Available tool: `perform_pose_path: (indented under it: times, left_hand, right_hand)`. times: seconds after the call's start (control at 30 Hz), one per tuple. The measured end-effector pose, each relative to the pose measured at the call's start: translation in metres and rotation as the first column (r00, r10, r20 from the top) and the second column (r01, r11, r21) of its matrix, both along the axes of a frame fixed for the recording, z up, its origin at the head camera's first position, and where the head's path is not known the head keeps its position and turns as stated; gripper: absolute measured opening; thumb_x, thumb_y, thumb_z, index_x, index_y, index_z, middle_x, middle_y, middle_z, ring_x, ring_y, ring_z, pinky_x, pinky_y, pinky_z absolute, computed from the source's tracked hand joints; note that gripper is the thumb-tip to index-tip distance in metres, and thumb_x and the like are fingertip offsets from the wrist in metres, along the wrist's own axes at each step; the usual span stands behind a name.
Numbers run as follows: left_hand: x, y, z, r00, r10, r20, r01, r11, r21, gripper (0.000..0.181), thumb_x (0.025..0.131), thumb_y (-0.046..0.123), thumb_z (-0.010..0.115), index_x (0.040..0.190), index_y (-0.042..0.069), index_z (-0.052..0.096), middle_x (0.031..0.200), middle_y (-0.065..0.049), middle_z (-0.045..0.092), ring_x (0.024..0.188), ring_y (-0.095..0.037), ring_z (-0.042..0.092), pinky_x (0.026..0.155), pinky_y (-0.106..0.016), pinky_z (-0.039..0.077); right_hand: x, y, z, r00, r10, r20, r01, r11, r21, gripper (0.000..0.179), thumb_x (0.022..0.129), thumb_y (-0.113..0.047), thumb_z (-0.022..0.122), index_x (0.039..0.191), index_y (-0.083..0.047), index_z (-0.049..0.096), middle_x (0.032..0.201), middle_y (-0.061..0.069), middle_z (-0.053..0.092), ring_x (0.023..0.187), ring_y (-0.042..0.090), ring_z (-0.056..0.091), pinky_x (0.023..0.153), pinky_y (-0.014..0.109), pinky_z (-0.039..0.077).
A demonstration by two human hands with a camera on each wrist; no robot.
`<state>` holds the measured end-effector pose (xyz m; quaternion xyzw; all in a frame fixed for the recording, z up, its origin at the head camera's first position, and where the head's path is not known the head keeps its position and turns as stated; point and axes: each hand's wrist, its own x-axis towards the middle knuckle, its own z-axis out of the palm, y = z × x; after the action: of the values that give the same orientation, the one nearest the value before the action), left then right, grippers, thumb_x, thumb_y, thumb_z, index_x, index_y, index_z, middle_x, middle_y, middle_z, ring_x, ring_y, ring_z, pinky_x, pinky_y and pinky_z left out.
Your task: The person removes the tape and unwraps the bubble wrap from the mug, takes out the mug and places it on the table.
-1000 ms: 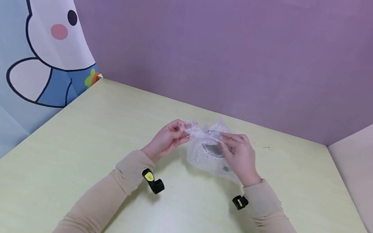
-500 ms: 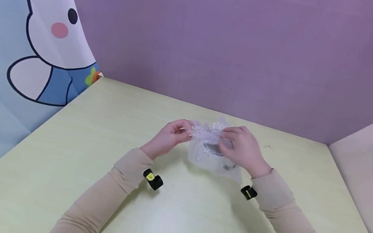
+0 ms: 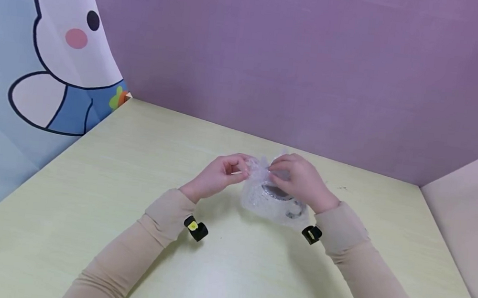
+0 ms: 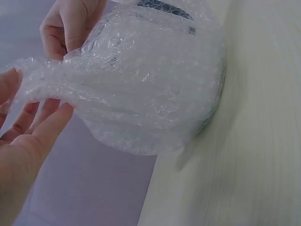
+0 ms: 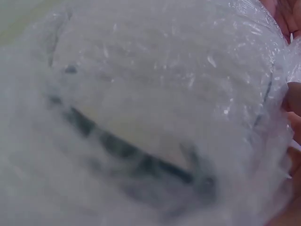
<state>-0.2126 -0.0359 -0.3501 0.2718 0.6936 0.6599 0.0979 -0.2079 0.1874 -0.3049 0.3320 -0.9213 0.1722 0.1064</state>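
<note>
A mug [image 3: 278, 192] with a dark rim and curved handle shows through a loose layer of bubble wrap [image 3: 264, 208]. My left hand [image 3: 218, 176] pinches a gathered end of the wrap on the left, between thumb and fingers. At the top, my right hand [image 3: 301, 180] pinches the wrap above the rim. The left wrist view shows the bubble wrap [image 4: 155, 84] stretched from the left thumb and fingers, with the right hand [image 4: 73, 26] behind. Blurred plastic fills most of the right wrist view, over a dark curved handle [image 5: 136, 153].
A pale yellow-green table [image 3: 218, 276] lies under both hands. Behind it stands a purple wall [image 3: 294, 68]; a blue cartoon panel [image 3: 58, 55] is on the left and a whitish wall [image 3: 471, 205] on the right. Black straps [image 3: 197, 229] hang at the wrists.
My right hand has shifted a little leftward and up along the wrap, uncovering more of the handle. The wrap's top is bunched closer together. My left hand has barely moved.
</note>
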Motion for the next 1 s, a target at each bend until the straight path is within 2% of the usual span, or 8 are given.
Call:
perform_pose_path:
  times: [0.13,0.4,0.63,0.83,1.0]
  left_hand:
    - [0.001,0.001,0.0,1.0,-0.008,0.007,0.008,1.0,-0.001,0.008,0.09,-0.008,0.053,0.082,-0.01,0.05,0.136,-0.021,0.048,0.121,-0.035,0.052,0.096,-0.033,0.049]
    - [0.003,0.001,0.0,1.0,-0.011,-0.014,0.01,1.0,-0.023,0.008,0.089,-0.011,0.051,0.082,-0.009,0.049,0.138,-0.022,0.045,0.127,-0.035,0.047,0.097,-0.033,0.048]
    - [0.002,0.003,-0.004,0.999,-0.02,-0.033,0.019,0.999,-0.029,0.009,0.089,-0.011,0.051,0.081,-0.008,0.048,0.139,-0.021,0.045,0.126,-0.034,0.047,0.096,-0.031,0.048]
    - [0.002,0.002,-0.007,0.998,-0.029,-0.049,0.028,0.999,-0.021,0.01,0.088,-0.013,0.052,0.08,-0.007,0.049,0.139,-0.021,0.045,0.123,-0.034,0.049,0.084,-0.017,0.048]
    - [0.001,0.002,-0.01,0.995,-0.046,-0.086,0.046,0.999,-0.003,0.013,0.085,-0.015,0.054,0.078,-0.006,0.049,0.136,-0.021,0.047,0.121,-0.032,0.05,0.08,-0.015,0.046]
  right_hand:
    - [-0.001,-0.001,-0.004,0.997,0.032,-0.065,-0.031,0.999,0.02,0.014,0.082,-0.008,0.069,0.093,-0.002,0.074,0.096,0.011,0.071,0.094,0.027,0.065,0.087,0.041,0.052]
    - [-0.002,-0.005,-0.015,0.986,-0.023,-0.165,0.02,1.0,-0.022,0.009,0.084,-0.009,0.068,0.087,-0.002,0.073,0.085,0.01,0.073,0.084,0.025,0.068,0.08,0.039,0.054]
    - [-0.001,-0.012,-0.026,0.979,-0.109,-0.17,0.097,0.992,-0.077,0.008,0.084,-0.007,0.066,0.084,-0.001,0.072,0.079,0.01,0.071,0.066,0.019,0.066,0.063,0.034,0.055]
    - [0.001,-0.013,-0.034,0.974,-0.167,-0.151,0.14,0.975,-0.172,0.009,0.083,-0.006,0.067,0.084,0.001,0.072,0.078,0.012,0.071,0.064,0.02,0.065,0.062,0.034,0.055]
    - [0.001,-0.015,-0.034,0.972,-0.221,-0.083,0.196,0.952,-0.237,0.011,0.083,-0.007,0.066,0.083,0.001,0.073,0.076,0.012,0.071,0.062,0.02,0.063,0.061,0.035,0.053]
